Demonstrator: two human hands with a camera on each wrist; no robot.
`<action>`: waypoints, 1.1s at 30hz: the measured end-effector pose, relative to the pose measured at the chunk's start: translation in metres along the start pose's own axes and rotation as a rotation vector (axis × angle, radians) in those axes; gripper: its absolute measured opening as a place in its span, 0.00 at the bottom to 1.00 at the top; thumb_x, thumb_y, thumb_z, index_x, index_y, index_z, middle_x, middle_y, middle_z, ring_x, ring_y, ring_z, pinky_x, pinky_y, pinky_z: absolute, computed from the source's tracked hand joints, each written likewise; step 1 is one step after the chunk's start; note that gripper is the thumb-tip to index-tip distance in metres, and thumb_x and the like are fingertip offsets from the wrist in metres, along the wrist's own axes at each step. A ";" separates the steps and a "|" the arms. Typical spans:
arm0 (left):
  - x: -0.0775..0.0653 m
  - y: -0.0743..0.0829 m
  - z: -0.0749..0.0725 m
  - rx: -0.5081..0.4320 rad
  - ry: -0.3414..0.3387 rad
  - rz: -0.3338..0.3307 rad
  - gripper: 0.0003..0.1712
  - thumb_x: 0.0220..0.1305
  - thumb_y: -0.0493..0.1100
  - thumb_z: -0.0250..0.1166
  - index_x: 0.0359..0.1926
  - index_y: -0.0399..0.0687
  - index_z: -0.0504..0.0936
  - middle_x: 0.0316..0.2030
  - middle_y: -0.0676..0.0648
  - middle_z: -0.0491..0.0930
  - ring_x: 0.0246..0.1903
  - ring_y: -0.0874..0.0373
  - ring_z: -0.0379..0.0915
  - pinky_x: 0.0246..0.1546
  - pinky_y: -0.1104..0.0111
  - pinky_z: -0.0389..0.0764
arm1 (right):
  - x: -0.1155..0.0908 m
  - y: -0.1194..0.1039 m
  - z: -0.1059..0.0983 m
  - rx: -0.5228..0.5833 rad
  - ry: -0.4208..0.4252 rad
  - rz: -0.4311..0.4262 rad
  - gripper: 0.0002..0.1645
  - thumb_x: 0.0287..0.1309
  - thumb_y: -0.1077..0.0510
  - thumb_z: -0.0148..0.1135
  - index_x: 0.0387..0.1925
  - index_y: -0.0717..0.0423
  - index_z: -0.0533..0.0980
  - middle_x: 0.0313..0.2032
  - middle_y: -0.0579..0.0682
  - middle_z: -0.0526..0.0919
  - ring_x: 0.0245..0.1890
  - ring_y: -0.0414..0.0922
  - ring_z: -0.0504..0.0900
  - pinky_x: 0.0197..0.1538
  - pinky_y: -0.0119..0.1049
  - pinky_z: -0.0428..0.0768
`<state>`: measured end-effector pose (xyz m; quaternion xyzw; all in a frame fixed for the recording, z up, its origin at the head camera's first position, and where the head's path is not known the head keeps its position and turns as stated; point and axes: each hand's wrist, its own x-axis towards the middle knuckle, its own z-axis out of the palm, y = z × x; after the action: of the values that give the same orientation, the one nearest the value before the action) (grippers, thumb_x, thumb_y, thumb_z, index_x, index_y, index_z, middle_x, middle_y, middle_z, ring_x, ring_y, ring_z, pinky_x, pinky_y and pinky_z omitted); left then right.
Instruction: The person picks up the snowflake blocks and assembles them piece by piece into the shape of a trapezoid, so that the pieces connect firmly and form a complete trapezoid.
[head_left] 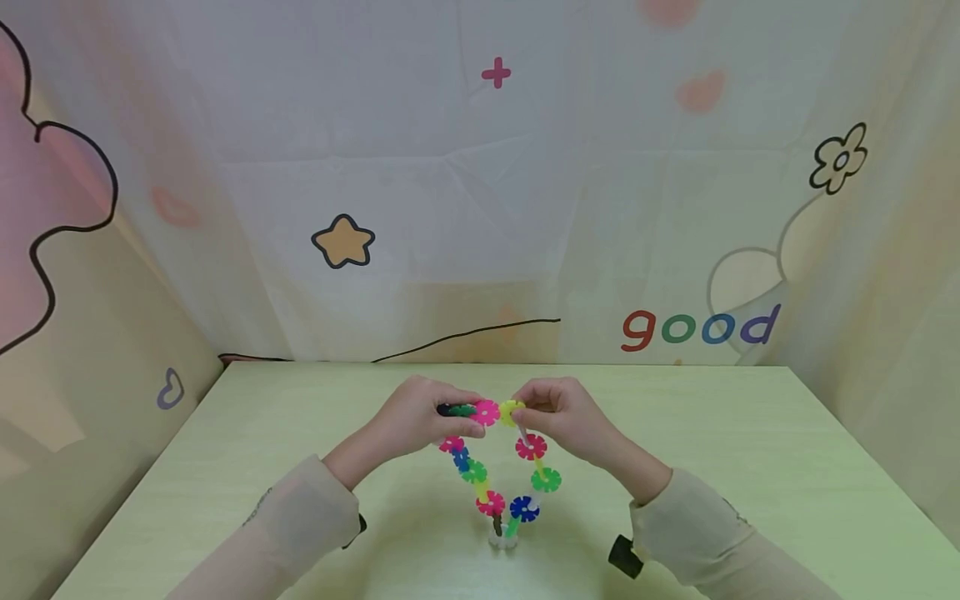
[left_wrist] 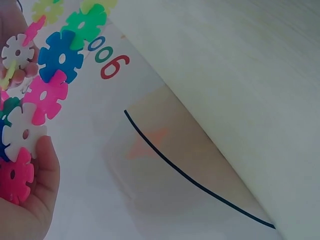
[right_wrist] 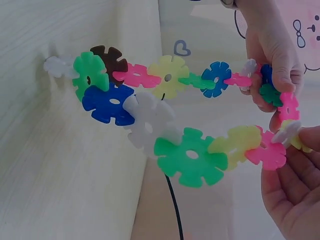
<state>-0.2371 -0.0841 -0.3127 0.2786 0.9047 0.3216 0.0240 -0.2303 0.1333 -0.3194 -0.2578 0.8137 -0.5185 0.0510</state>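
A chain of slotted plastic flower discs (right_wrist: 192, 157) in many colours hangs as a loop between my two hands. My left hand (head_left: 420, 417) grips one upper end around a green disc, thumb and fingers on either side, with a pink disc (head_left: 486, 412) sticking out past the fingertips. My right hand (head_left: 566, 414) pinches the other end at a yellow disc (head_left: 512, 412), beside a white one (right_wrist: 286, 134). The pink and yellow discs stand edge to edge. At the bottom of the loop, a clear white disc (head_left: 503, 541) is close over the table.
The pale table (head_left: 300, 500) stretches out around the hands. Behind it hangs a printed curtain (head_left: 420, 192) with a star and the word good. Black wrist straps (head_left: 626, 557) show under the sleeves.
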 end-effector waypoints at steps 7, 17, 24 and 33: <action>0.001 0.004 -0.002 0.070 -0.015 0.016 0.23 0.46 0.54 0.66 0.46 0.54 0.80 0.24 0.57 0.81 0.18 0.65 0.67 0.19 0.73 0.68 | 0.001 -0.001 0.001 -0.054 -0.005 -0.006 0.06 0.54 0.64 0.56 0.31 0.65 0.77 0.26 0.56 0.80 0.22 0.42 0.77 0.30 0.31 0.79; 0.002 0.008 -0.002 0.115 -0.014 0.039 0.21 0.46 0.54 0.66 0.43 0.53 0.82 0.33 0.54 0.83 0.25 0.67 0.71 0.24 0.74 0.69 | 0.002 -0.006 0.001 -0.100 -0.022 -0.011 0.06 0.53 0.66 0.55 0.28 0.65 0.78 0.24 0.58 0.80 0.21 0.42 0.76 0.30 0.32 0.79; 0.003 0.009 0.000 0.110 -0.028 0.019 0.21 0.46 0.53 0.67 0.43 0.52 0.82 0.33 0.53 0.83 0.25 0.66 0.71 0.24 0.74 0.70 | 0.004 -0.006 0.004 -0.135 -0.009 -0.030 0.04 0.52 0.65 0.57 0.28 0.63 0.78 0.22 0.54 0.80 0.17 0.40 0.73 0.25 0.31 0.76; 0.003 0.009 0.002 0.091 -0.017 0.027 0.20 0.48 0.53 0.66 0.43 0.51 0.82 0.30 0.54 0.83 0.23 0.66 0.71 0.25 0.73 0.71 | 0.007 -0.001 0.001 -0.131 -0.012 -0.040 0.06 0.53 0.63 0.58 0.30 0.62 0.78 0.26 0.55 0.81 0.20 0.41 0.75 0.27 0.31 0.78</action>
<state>-0.2350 -0.0757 -0.3091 0.2942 0.9142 0.2782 0.0148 -0.2355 0.1287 -0.3181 -0.2801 0.8402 -0.4634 0.0286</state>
